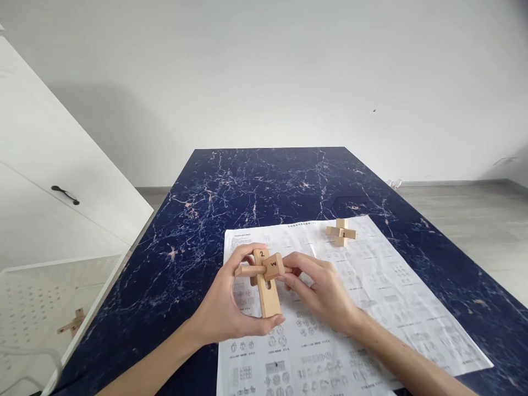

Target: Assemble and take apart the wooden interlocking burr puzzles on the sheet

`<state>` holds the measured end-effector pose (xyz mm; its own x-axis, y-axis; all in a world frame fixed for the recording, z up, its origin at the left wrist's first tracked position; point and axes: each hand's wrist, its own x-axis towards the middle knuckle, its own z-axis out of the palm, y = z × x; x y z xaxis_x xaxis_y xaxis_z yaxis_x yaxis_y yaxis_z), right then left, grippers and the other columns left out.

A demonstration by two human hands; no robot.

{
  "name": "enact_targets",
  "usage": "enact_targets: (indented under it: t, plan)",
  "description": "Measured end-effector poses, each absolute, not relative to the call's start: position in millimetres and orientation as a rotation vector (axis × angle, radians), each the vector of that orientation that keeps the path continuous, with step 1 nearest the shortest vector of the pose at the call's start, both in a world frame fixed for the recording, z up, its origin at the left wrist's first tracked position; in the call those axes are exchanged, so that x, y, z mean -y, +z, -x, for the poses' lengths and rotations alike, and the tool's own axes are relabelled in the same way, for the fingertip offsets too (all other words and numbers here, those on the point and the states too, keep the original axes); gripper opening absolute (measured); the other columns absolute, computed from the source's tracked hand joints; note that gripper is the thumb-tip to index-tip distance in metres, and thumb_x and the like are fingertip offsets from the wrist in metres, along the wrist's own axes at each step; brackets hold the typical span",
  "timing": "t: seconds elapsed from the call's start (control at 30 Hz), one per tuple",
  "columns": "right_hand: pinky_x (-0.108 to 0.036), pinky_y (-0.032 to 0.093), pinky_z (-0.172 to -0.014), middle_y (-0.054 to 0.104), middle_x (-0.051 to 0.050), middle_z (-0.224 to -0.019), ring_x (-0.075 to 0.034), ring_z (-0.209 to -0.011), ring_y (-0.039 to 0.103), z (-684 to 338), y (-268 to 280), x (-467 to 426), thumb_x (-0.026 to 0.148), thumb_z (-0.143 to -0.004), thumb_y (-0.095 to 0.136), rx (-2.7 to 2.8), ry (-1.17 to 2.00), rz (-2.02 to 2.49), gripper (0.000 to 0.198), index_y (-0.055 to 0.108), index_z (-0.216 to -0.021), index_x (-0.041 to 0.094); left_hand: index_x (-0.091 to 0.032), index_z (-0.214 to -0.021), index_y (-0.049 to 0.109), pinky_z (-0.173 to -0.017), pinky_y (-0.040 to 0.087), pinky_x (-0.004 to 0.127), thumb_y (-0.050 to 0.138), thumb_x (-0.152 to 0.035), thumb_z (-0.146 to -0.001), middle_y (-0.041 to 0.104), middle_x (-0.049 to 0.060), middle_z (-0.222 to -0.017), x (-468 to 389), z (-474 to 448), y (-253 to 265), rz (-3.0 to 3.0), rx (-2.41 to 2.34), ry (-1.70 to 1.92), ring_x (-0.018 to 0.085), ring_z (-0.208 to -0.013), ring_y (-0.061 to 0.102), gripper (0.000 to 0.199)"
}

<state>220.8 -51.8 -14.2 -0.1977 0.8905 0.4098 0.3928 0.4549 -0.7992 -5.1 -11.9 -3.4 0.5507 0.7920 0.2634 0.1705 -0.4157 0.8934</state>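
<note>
My left hand [237, 302] grips a wooden puzzle block [269, 300] marked "2" by its two ends, thumb at the bottom and fingers at the top. A slot shows in this block's middle. Another wooden piece [273, 266], marked like a "3" on its side, crosses it, and a thin wooden bar [249, 270] sticks out to the left. My right hand [324, 286] pinches the right end of the crossing part between thumb and forefinger. The pieces are held over a printed paper sheet [350, 352].
An assembled wooden cross puzzle [342, 232] stands on the sheet's far right part. The dark blue marbled table [264, 181] lies beneath. At the left, a white perforated basket [28, 291] holds another wooden puzzle [74, 323], beside a white cabinet [53, 165] with a black handle.
</note>
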Motion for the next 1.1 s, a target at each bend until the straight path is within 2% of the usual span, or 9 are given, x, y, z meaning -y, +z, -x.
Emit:
enact_targets:
  t: [0.23, 0.37, 0.5, 0.57, 0.63, 0.7, 0.83, 1.0, 1.1]
  plan:
    - [-0.03, 0.054, -0.068, 0.076, -0.001, -0.09, -0.017, -0.076, 0.069, -223, -12, 53, 0.026, -0.11, 0.06, 1.848, 0.714, 1.063, 0.012, 0.071, -0.107, 0.024, -0.032, -0.144, 0.055, -0.101, 0.06, 0.047, 0.095, -0.035, -0.067, 0.065, 0.007, -0.128, 6, 8, -2, -1.879, -0.748, 0.858, 0.031, -0.116, 0.065, 0.087]
    - [-0.031, 0.055, -0.07, 0.076, -0.002, -0.095, -0.017, -0.078, 0.07, -222, -15, 53, 0.022, -0.111, 0.057, 1.864, 0.665, 1.06, 0.011, 0.068, -0.112, 0.024, -0.034, -0.151, 0.05, -0.104, 0.061, 0.047, 0.094, -0.032, -0.072, 0.067, 0.008, -0.132, 5, 7, -1, -1.856, -0.689, 0.84, 0.032, -0.123, 0.067, 0.09]
    - [-0.037, 0.058, -0.079, 0.074, -0.009, -0.12, -0.022, -0.097, 0.072, -223, -16, 51, 0.017, -0.108, 0.054, 1.863, 0.585, 1.068, 0.022, 0.062, -0.126, 0.026, -0.034, -0.154, 0.045, -0.105, 0.061, 0.048, 0.092, -0.032, -0.077, 0.068, 0.008, -0.135, 7, 5, -7, -1.991, -0.791, 0.895, 0.033, -0.122, 0.07, 0.09]
    - [-0.041, 0.058, -0.086, 0.069, -0.011, -0.128, -0.025, -0.107, 0.068, -225, -15, 51, 0.021, -0.106, 0.057, 1.785, 0.552, 1.074, 0.029, 0.058, -0.134, 0.026, -0.034, -0.155, 0.044, -0.104, 0.061, 0.048, 0.09, -0.032, -0.079, 0.066, 0.009, -0.139, 8, 5, -12, -2.07, -0.899, 0.97, 0.032, -0.121, 0.07, 0.089]
    - [-0.042, 0.056, -0.086, 0.068, -0.009, -0.118, -0.025, -0.102, 0.066, -226, -13, 51, 0.029, -0.107, 0.056, 1.726, 0.604, 1.066, 0.021, 0.059, -0.128, 0.025, -0.035, -0.154, 0.043, -0.101, 0.062, 0.047, 0.089, -0.031, -0.08, 0.064, 0.009, -0.141, 9, 5, -16, -2.154, -0.993, 1.013, 0.032, -0.12, 0.069, 0.087]
    - [-0.038, 0.054, -0.079, 0.069, -0.005, -0.103, -0.022, -0.09, 0.065, -226, -12, 52, 0.036, -0.109, 0.052, 1.743, 0.684, 1.08, 0.014, 0.061, -0.113, 0.025, -0.036, -0.153, 0.043, -0.1, 0.061, 0.047, 0.088, -0.027, -0.081, 0.064, 0.009, -0.139, 9, 6, -17, -2.254, -1.036, 1.003, 0.032, -0.12, 0.067, 0.086]
    - [-0.032, 0.041, -0.062, 0.059, 0.001, -0.077, -0.016, -0.065, 0.053, -222, -16, 55, 0.037, -0.11, 0.052, 1.876, 0.727, 1.184, 0.024, 0.052, -0.089, 0.024, -0.034, -0.156, 0.038, -0.103, 0.057, 0.05, 0.085, -0.023, -0.084, 0.065, 0.009, -0.132, 10, 5, -18, -2.427, -0.951, 0.975, 0.032, -0.118, 0.065, 0.087]
    - [-0.031, 0.038, -0.057, 0.057, 0.001, -0.071, -0.015, -0.061, 0.05, -218, -16, 56, 0.039, -0.112, 0.047, 1.841, 0.826, 1.178, 0.036, 0.047, -0.079, 0.025, -0.032, -0.155, 0.04, -0.109, 0.057, 0.051, 0.085, -0.025, -0.082, 0.052, 0.014, -0.15, 10, 5, -18, -2.402, -0.848, 0.974, 0.036, -0.136, 0.058, 0.086]
    - [-0.031, 0.037, -0.056, 0.059, 0.001, -0.068, -0.015, -0.059, 0.05, -220, -12, 56, 0.04, -0.112, 0.047, 1.806, 0.83, 1.177, 0.04, 0.05, -0.076, 0.024, -0.031, -0.156, 0.038, -0.116, 0.052, 0.053, 0.086, -0.024, -0.08, 0.057, 0.013, -0.15, 9, 6, -15, -2.438, -0.796, 0.986, 0.036, -0.139, 0.058, 0.09]
